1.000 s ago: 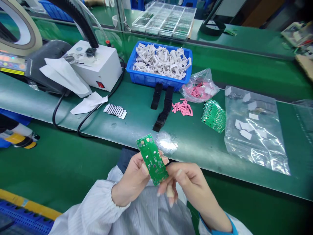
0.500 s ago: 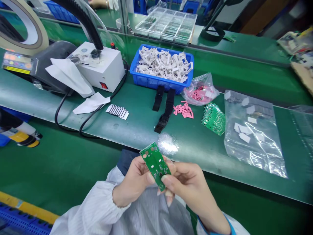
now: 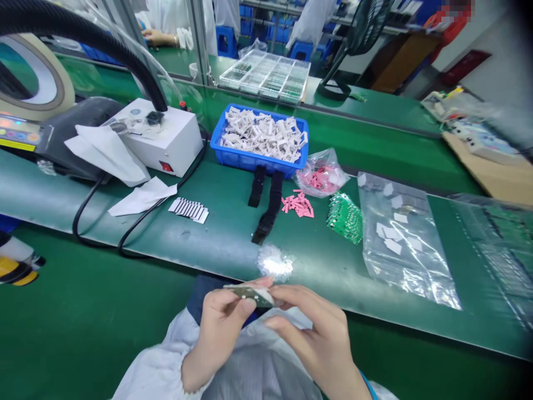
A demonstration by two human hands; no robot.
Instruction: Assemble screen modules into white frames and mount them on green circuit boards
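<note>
One circuit board (image 3: 254, 296), seen nearly edge-on, is at the near side of the bench (image 3: 216, 244). My left hand (image 3: 222, 322) pinches it, thumb against fingers. My right hand (image 3: 320, 333) is spread, thumb parted, fingertips at its right end; contact: cannot tell. Pink strips (image 3: 297, 204) lie beyond.

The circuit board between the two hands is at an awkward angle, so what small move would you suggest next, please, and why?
I would probably tip the circuit board face-up with the left hand: that hand pinches it, yet it lies nearly edge-on to the view, while the right hand's thumb stands clear of it.
</note>
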